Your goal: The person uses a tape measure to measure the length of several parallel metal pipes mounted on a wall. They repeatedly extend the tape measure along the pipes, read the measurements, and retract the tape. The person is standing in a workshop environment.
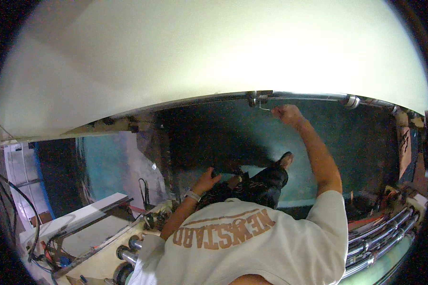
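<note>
My right hand (288,115) is stretched far forward, its fingers pinched round the end of a thin, bent metal hex key (265,109). The key's other end meets a dark metal collar (254,98) clamped on a long shiny rod (309,96). Down by my thigh, my left hand (207,181) hangs with thumb and fingers apart, touching no machine part. Its fingertips blend into the dark floor behind, and no held thing can be made out. A band or watch (192,194) circles my left wrist.
A wide pale sheet (176,52) spans the far side above the rod. A second metal collar (352,101) sits farther right on it. Several shiny rollers (380,237) lie behind me at right. At left are a white-topped frame (81,218) and black cables (21,194).
</note>
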Demonstrator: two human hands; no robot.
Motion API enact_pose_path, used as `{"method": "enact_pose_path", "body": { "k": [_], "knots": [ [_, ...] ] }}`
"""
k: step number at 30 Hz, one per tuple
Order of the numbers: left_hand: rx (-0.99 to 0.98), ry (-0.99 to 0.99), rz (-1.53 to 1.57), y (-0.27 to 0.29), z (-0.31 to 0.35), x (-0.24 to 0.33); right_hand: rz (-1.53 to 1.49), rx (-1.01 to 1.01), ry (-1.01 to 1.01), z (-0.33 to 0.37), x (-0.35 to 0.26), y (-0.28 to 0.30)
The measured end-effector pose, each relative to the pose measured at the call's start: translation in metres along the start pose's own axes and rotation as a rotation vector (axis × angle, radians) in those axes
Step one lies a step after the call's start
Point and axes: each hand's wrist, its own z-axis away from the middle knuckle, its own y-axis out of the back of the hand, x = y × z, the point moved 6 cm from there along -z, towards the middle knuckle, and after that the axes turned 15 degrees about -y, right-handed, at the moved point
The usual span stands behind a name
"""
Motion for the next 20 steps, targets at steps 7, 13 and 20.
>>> {"method": "enact_pose_path", "body": {
  "k": [7,13,20],
  "knots": [
    [0.073,-0.057,0.09,0.029,-0.007,0.044,0.315,0.149,0.19,-0.026,-0.004,0.032],
    [0.068,-0.072,0.197,0.026,-0.009,0.05,0.43,0.256,0.226,-0.031,0.005,-0.001],
    [-0.041,-0.017,0.004,-0.009,-0.025,-0.001,0.256,0.248,0.145,-0.031,0.021,-0.031]
  ]
}}
